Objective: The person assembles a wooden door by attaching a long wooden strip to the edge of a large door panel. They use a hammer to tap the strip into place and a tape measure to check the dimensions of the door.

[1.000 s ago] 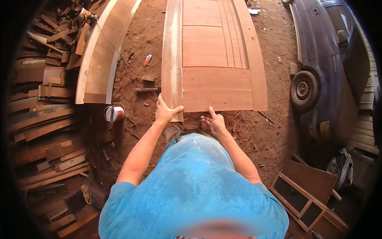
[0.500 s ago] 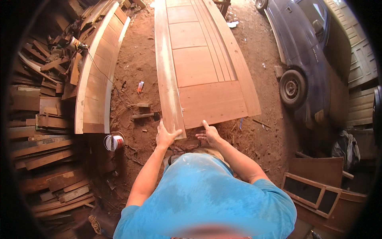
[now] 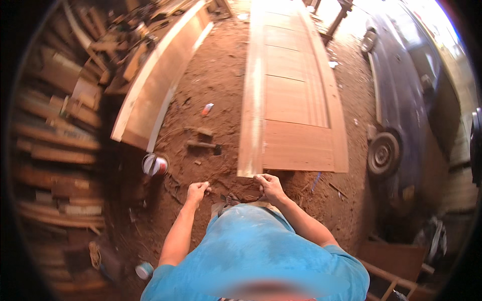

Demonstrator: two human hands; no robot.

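A long wooden door [image 3: 298, 145] with cut grooves and a pale left edge board stretches away in front of me, its near end raised off the dirt. My right hand [image 3: 271, 188] is at this near end, thumb and fingers closed at the corner of the left edge board; the underside of the grip is hidden. Apart from the door, to its left, my left hand [image 3: 197, 192] hangs over the ground with its fingers curled in. No object shows in it. Beyond that hand, a hammer [image 3: 205, 146] lies on the dirt.
Another wooden panel [image 3: 163, 75] stands at left, near stacked planks [image 3: 60, 155]. A white paint can [image 3: 155, 164] sits at its near end. On the right is a dark car [image 3: 401, 100]. Wooden frames [image 3: 389, 263] lie at lower right, a small orange-and-white container [image 3: 207, 109] on the dirt.
My left hand has come off the door's edge board and moved down and left. My right hand has shifted to the board's corner. The whole view has turned, so the door appears farther right.
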